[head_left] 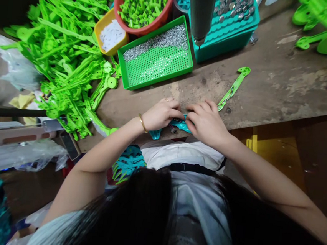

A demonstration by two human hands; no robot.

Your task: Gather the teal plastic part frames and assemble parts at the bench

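Note:
My left hand [161, 114] and my right hand [207, 121] meet at the near edge of the wooden workbench [271, 86], both gripping a teal plastic part [180, 124] between them. A tail of the same teal part [155, 134] hangs below my left hand. A green plastic arm [234, 87] lies on the bench just beyond my right hand, its near end touching my fingers. Most of the teal part is hidden by my fingers.
A green perforated tray [157, 62] holds small metal screws. Behind it stand a red bowl of green caps [144, 3], a yellow tub [110, 34] and a teal tray of metal discs [234, 13]. A dark tool [201, 14] hangs down. A heap of green parts [66, 55] fills the left.

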